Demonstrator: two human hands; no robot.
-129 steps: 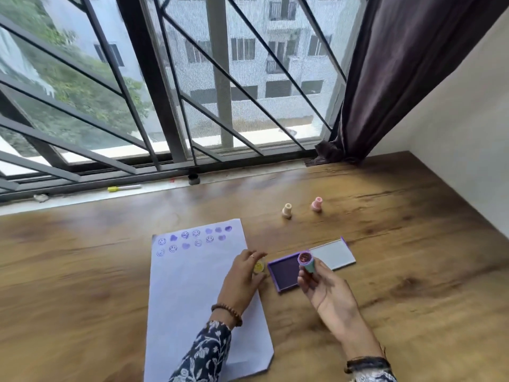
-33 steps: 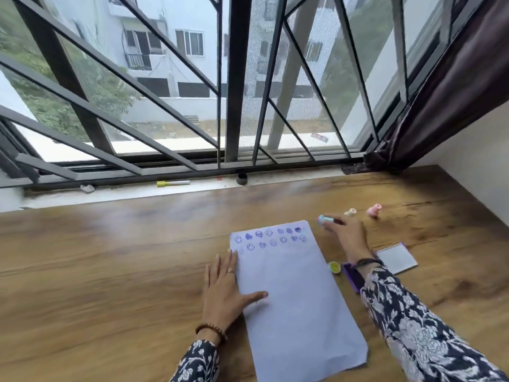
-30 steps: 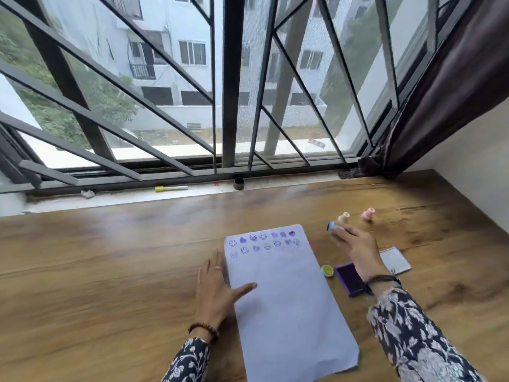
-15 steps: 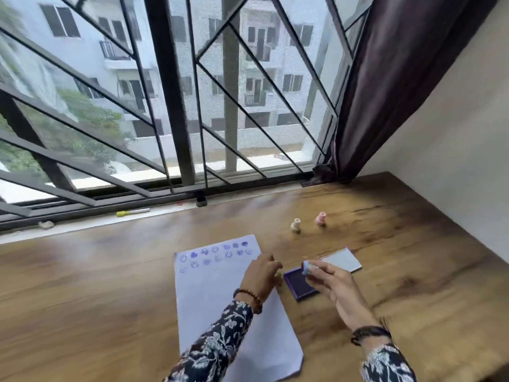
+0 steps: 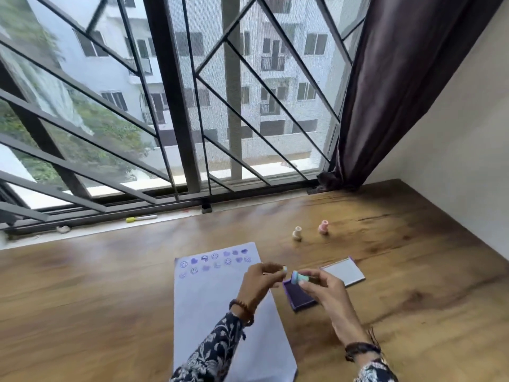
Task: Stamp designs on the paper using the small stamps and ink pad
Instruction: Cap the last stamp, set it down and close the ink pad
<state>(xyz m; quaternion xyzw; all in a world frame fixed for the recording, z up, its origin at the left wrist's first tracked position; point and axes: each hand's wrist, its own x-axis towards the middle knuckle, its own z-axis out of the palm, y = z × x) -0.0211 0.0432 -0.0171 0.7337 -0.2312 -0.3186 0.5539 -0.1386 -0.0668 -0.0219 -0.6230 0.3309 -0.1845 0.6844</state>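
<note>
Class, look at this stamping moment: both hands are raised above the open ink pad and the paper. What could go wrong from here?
1. The left hand is off the paper, so the sheet may slide when stamped.
2. The right hand holds the teal stamp above the open ink pad; dropped, it could smear ink.
3. New prints may overlap the purple stamped rows.

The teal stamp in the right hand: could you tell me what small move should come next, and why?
Probably lower the teal stamp face-down onto the ink pad. The right hand holds it just above the open purple pad, and the left hand seems to hold a small cap pulled clear of it. The paper has blank space below its prints.
</note>
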